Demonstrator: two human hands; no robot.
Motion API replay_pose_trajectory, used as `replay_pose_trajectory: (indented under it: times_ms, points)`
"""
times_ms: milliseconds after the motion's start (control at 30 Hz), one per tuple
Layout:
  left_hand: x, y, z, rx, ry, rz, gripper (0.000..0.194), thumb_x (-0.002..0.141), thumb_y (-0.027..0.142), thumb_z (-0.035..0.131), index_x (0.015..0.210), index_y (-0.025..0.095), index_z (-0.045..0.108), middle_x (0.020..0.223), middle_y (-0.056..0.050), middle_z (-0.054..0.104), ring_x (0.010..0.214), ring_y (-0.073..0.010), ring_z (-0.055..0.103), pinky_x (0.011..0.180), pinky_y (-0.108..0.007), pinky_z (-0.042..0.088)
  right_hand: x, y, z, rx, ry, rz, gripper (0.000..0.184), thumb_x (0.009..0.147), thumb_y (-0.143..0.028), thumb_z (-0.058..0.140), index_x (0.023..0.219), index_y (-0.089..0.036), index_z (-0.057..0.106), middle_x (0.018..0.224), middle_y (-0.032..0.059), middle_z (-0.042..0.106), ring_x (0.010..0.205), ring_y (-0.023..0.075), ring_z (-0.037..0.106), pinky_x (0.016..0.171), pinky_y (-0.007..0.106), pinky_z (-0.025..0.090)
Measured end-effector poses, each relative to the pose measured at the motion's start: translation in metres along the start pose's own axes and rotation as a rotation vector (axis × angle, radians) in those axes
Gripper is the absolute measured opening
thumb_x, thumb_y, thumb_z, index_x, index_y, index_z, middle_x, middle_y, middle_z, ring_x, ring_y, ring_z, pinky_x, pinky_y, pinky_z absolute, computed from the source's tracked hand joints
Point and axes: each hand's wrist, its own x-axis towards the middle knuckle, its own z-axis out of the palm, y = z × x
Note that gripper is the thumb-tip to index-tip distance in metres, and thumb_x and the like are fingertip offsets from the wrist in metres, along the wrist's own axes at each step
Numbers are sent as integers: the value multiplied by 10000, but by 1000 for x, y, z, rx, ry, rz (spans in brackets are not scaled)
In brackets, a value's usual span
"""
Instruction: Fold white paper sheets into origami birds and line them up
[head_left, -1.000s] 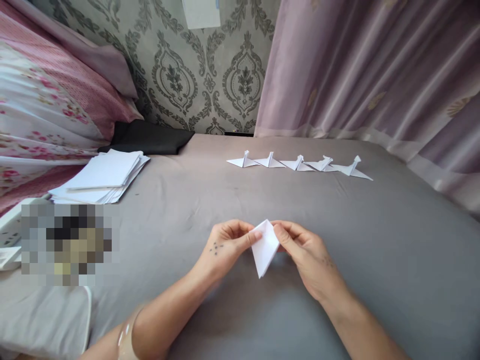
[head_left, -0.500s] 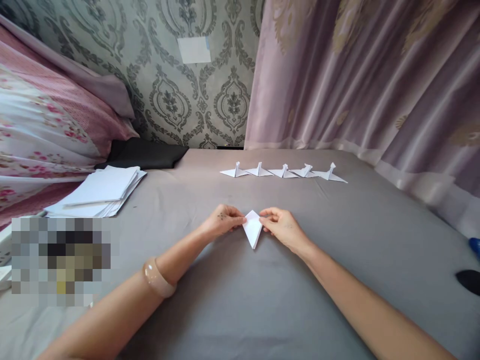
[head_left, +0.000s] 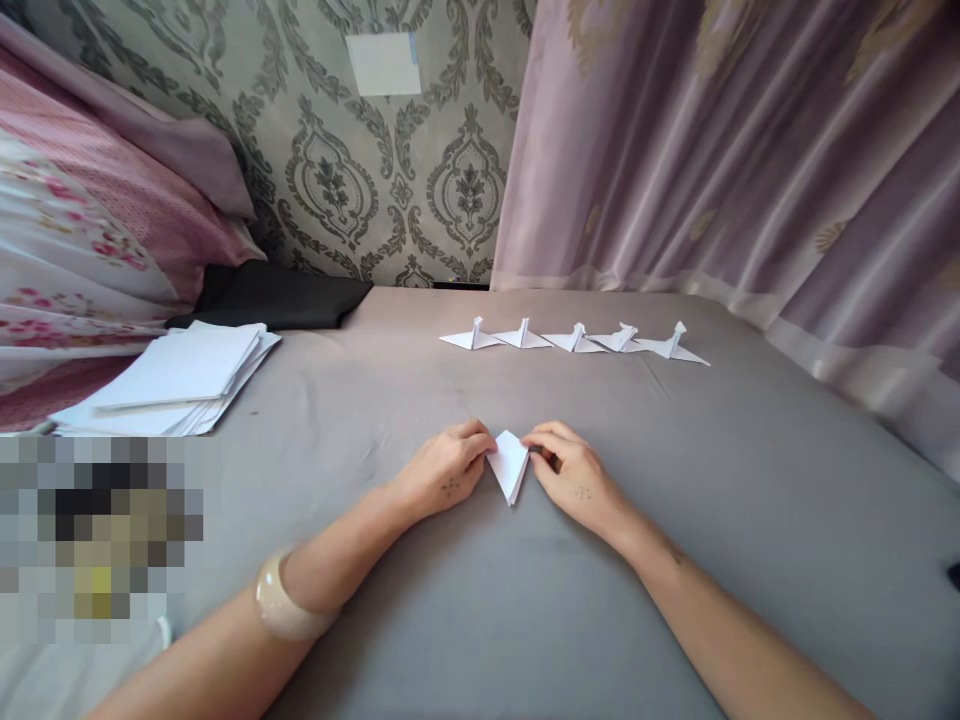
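A small white folded paper (head_left: 510,468), kite-shaped with its long point toward me, is between my two hands over the grey cloth. My left hand (head_left: 452,465) pinches its left corner, fingers curled in. At the right corner, my right hand (head_left: 574,470) grips the paper between thumb and fingertips. Layers show along the lower right edge of the paper. Farther back, several white folded paper cranes (head_left: 577,340) stand in a row, their wings touching or overlapping.
A stack of white paper sheets (head_left: 184,365) lies at the left, in front of a black folded item (head_left: 277,295). A blurred-out patch (head_left: 112,530) covers the near left. Purple curtains (head_left: 675,150) hang at the right, and grey cloth (head_left: 420,620) covers the surface.
The camera view has shifted slightly. My left hand has turned, its fingers more curled at the paper's corner. The paper stays between both hands.
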Motion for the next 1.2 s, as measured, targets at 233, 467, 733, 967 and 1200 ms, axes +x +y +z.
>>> replay_pose_trajectory:
  times_ms: [233, 467, 733, 967, 1200]
  points:
    - [0, 7, -9, -61, -50, -50, 246, 776, 155, 542, 999, 148, 647, 948, -82, 586, 710, -142, 572, 649, -250, 471, -6, -8, -4, -96, -32, -23, 277, 848, -127, 441, 998, -194, 664, 958, 47, 581, 742, 121, 589, 696, 261, 488]
    - [0, -1, -6, -137, -33, -74, 195, 851, 246, 544, 980, 170, 670, 938, -69, 601, 708, -128, 572, 651, -246, 464, -7, -15, -5, -110, -23, -17, 192, 862, -222, 502, 968, -210, 662, 925, 46, 579, 764, 143, 585, 694, 279, 491]
    - [3, -2, -2, -121, 10, -200, 182, 895, 235, 502, 814, 182, 657, 887, -24, 600, 664, -103, 551, 649, -229, 427, 0, -10, 0, -86, -30, 125, 177, 911, -276, 480, 846, -225, 636, 898, 9, 586, 758, 126, 579, 712, 274, 451]
    - [8, 5, -5, -121, -8, -274, 202, 896, 260, 502, 802, 167, 654, 872, -32, 593, 654, -107, 536, 632, -230, 406, 3, -8, 1, -76, -22, 177, 202, 916, -300, 487, 790, -232, 630, 867, -3, 578, 727, 119, 563, 690, 262, 425]
    - [11, 8, -3, -92, 10, -303, 213, 888, 237, 492, 746, 154, 627, 800, -28, 575, 624, -108, 525, 604, -228, 393, 6, -11, 3, -172, -43, 199, 216, 926, -299, 463, 787, -218, 607, 873, 10, 570, 735, 134, 569, 680, 272, 419]
